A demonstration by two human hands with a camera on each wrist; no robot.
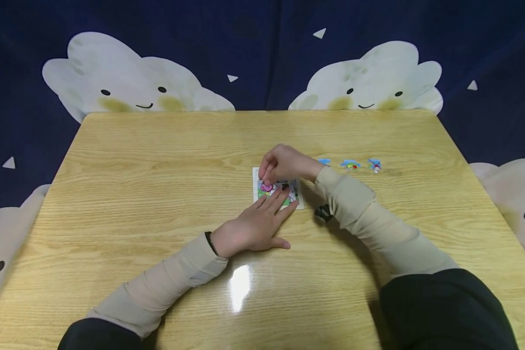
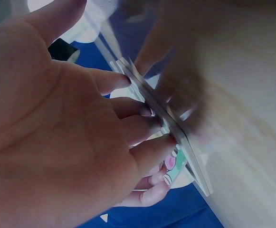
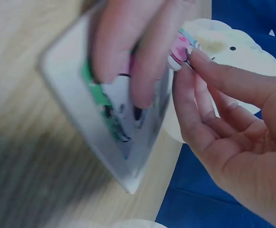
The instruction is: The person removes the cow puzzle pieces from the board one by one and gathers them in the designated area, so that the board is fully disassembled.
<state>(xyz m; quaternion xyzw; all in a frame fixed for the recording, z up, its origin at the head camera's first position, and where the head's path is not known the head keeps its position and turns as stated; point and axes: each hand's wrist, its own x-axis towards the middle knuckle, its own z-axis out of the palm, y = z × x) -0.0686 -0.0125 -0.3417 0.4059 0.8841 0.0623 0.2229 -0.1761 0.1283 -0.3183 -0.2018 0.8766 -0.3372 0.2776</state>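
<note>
A small jigsaw puzzle with a white frame (image 1: pixel 255 182) lies flat on the table, its picture green, white and pink. My left hand (image 1: pixel 255 227) rests on it with fingers stretched out, the fingertips pressing on the picture and the thumb spread off to the side. Over the puzzle's far left part, my right hand (image 1: pixel 284 163) pinches a puzzle piece (image 3: pixel 179 50) between thumb and index finger. Pink and white show on this piece in the right wrist view, tilted close to the frame's edge. The left fingers cover part of the picture.
To the right of the puzzle, three loose blue pieces lie in a row: one partly behind the right wrist (image 1: pixel 324 161), a middle piece (image 1: pixel 351 165) and a far-right piece (image 1: pixel 375 165). A dark blue curtain (image 1: pixel 262 48) with clouds hangs behind the wooden table (image 1: pixel 157 160).
</note>
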